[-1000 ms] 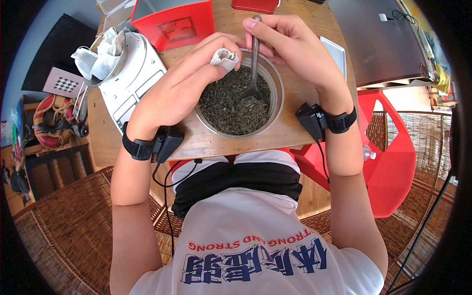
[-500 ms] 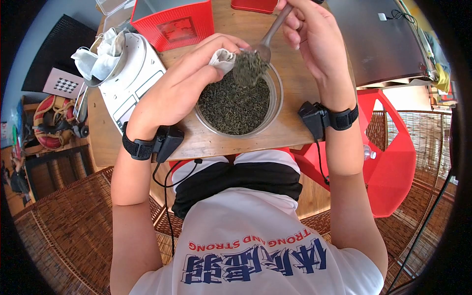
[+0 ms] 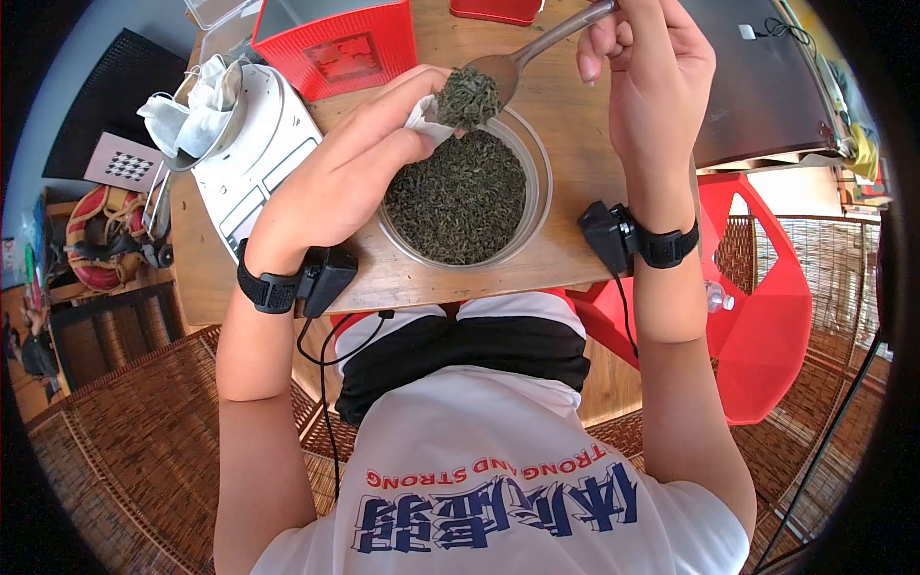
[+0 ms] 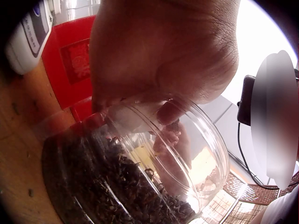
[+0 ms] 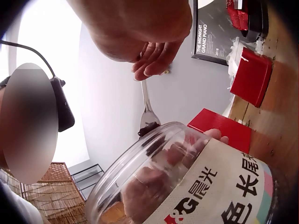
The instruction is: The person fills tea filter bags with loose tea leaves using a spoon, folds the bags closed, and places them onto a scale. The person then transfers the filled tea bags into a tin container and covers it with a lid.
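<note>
A clear round plastic tub (image 3: 544, 177) of dried tea leaves (image 3: 460, 206) stands near the table's front edge. Over its far-left rim my left hand (image 3: 345, 177) pinches a small white tea bag (image 3: 426, 123). My right hand (image 3: 661, 96), up at the right, grips the handle end of a metal spoon (image 3: 551, 36). Heaped leaves on the spoon bowl overlap the bag's mouth in the head view and hide much of it. In the right wrist view the spoon (image 5: 145, 100) slants down behind the tub's rim. Through the tub wall the left wrist view shows the leaves (image 4: 126, 177).
At the left is a white scale (image 3: 268, 144) bearing a metal bowl (image 3: 230, 134) with several white tea bags (image 3: 211, 91). Behind the tub stand an open red box (image 3: 335, 57) and a red tin (image 3: 494, 10). A red chair (image 3: 757, 326) is at the right.
My right hand has lifted the spoon out of the tub with a heap of leaves and swung up and right, bringing the bowl to the tea bag. My left hand has barely moved.
</note>
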Available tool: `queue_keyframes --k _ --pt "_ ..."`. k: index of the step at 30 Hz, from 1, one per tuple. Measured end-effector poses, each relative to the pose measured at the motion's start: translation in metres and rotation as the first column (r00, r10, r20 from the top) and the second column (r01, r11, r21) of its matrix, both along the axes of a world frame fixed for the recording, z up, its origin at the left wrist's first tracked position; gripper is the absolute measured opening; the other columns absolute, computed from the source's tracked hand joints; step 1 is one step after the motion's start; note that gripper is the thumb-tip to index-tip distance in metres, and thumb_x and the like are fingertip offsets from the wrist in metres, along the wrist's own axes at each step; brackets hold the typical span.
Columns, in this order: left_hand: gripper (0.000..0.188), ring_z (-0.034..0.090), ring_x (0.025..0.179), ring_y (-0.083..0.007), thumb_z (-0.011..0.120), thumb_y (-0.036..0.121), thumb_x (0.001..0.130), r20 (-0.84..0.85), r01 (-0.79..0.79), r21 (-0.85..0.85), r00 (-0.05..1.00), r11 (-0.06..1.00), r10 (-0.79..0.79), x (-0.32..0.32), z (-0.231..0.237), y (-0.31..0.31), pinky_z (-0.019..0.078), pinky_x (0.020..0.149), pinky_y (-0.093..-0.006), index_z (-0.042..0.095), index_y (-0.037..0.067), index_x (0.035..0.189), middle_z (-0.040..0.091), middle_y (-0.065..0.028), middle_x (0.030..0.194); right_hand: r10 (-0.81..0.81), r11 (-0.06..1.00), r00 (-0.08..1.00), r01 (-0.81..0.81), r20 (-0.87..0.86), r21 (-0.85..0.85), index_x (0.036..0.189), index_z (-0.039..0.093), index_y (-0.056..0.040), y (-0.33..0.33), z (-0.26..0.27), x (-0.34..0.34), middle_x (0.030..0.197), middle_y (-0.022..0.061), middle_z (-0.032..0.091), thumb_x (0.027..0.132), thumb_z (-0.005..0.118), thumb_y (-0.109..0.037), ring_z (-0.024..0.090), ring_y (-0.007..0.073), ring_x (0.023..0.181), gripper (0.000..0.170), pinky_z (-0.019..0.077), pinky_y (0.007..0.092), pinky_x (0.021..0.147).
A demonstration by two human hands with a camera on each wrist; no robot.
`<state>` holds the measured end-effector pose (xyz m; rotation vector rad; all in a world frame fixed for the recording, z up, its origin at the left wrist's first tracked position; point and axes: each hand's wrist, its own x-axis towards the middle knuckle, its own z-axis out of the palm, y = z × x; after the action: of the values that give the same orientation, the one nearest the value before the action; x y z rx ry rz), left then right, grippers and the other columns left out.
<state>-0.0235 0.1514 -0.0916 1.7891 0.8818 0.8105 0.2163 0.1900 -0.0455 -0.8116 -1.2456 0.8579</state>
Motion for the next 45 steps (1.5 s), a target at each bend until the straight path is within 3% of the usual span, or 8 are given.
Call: queue_keyframes --k 2,9,18,23,27,38,43,45 --pt "0.056 0.055 0.115 -0.0182 0.044 0.014 0.087 -0.034 -0.090 0.060 0.995 0.994 0.092 -0.002 -0.012 0.001 0.0378 0.110 -0.0322 0.054 -0.003 0.139 0.062 -0.0089 0.135 -0.016 0.999 1.000 0.016 -0.001 0.044 0.088 0.066 0.0010 -0.004 0.001 -0.002 0.062 0.0026 0.059 0.107 0.058 -0.022 0.053 0.0081 0.046 0.031 0.0415 0.0211 0.041" --pt "0.056 0.055 0.118 -0.0194 0.044 0.013 0.086 -0.043 -0.044 0.010 0.998 0.999 0.044 -0.001 -0.002 0.000 0.0377 0.110 -0.0328 0.055 -0.003 0.138 0.062 -0.0101 0.136 -0.056 0.980 0.998 0.062 -0.038 0.188 0.087 0.065 0.0021 -0.009 0.003 -0.008 0.070 0.0042 0.062 0.107 0.059 -0.019 0.054 0.0071 0.047 0.029 0.0435 0.0212 0.041" --pt "0.057 0.056 0.118 -0.0201 0.045 0.013 0.085 0.002 -0.083 0.024 0.997 0.996 0.083 0.001 -0.003 -0.001 0.0379 0.110 -0.0331 0.053 -0.003 0.139 0.062 -0.0107 0.135 0.030 0.978 0.997 -0.016 -0.065 0.209 0.089 0.064 0.0024 -0.005 0.000 0.002 0.072 0.0047 0.062 0.107 0.058 -0.019 0.054 0.0065 0.048 0.029 0.0431 0.0213 0.041" --pt "0.056 0.055 0.118 -0.0201 0.045 0.015 0.084 0.024 0.080 0.010 0.997 0.997 -0.080 0.005 0.014 0.002 0.0385 0.108 -0.0326 0.054 -0.003 0.136 0.062 -0.0105 0.136 -0.061 0.977 0.998 0.059 0.004 0.205 0.090 0.064 0.0032 -0.013 0.006 -0.009 0.068 0.0042 0.061 0.108 0.058 -0.018 0.054 0.0073 0.048 0.028 0.0436 0.0215 0.042" --pt "0.056 0.055 0.116 -0.0194 0.045 0.016 0.084 0.016 0.069 -0.003 0.998 0.998 -0.069 0.005 0.014 0.001 0.0389 0.108 -0.0328 0.055 -0.003 0.136 0.062 -0.0108 0.137 0.024 0.984 1.000 -0.022 -0.008 0.178 0.092 0.065 0.0044 -0.008 0.002 0.005 0.069 0.0051 0.062 0.107 0.058 -0.018 0.054 0.0078 0.047 0.028 0.0439 0.0215 0.042" --pt "0.056 0.052 0.107 -0.0189 0.045 0.018 0.083 0.036 0.005 0.043 0.999 0.999 -0.006 0.008 0.006 0.001 0.0379 0.105 -0.0315 0.056 -0.002 0.134 0.060 -0.0095 0.123 -0.001 0.978 1.000 -0.001 0.005 0.210 0.092 0.065 0.0042 -0.013 0.005 -0.004 0.067 0.0049 0.062 0.107 0.058 -0.017 0.054 0.0079 0.047 0.027 0.0439 0.0214 0.043" --pt "0.056 0.053 0.114 -0.0203 0.045 0.018 0.084 -0.006 0.074 0.002 0.997 0.997 -0.074 0.005 0.016 0.002 0.0366 0.107 -0.0321 0.056 -0.004 0.133 0.061 -0.0108 0.127 0.034 0.974 0.999 -0.030 -0.012 0.226 0.090 0.065 0.0043 -0.010 0.004 0.002 0.066 0.0046 0.062 0.107 0.058 -0.017 0.055 0.0080 0.048 0.028 0.0424 0.0210 0.044" --pt "0.056 0.054 0.118 -0.0210 0.045 0.018 0.084 -0.012 0.066 0.000 0.998 0.998 -0.066 0.006 0.013 0.001 0.0360 0.109 -0.0323 0.056 -0.004 0.133 0.061 -0.0111 0.128 0.004 0.977 0.994 -0.028 0.111 0.213 0.088 0.064 0.0034 -0.015 0.006 -0.006 0.066 0.0040 0.062 0.108 0.057 -0.018 0.054 0.0078 0.048 0.030 0.0420 0.0209 0.044"
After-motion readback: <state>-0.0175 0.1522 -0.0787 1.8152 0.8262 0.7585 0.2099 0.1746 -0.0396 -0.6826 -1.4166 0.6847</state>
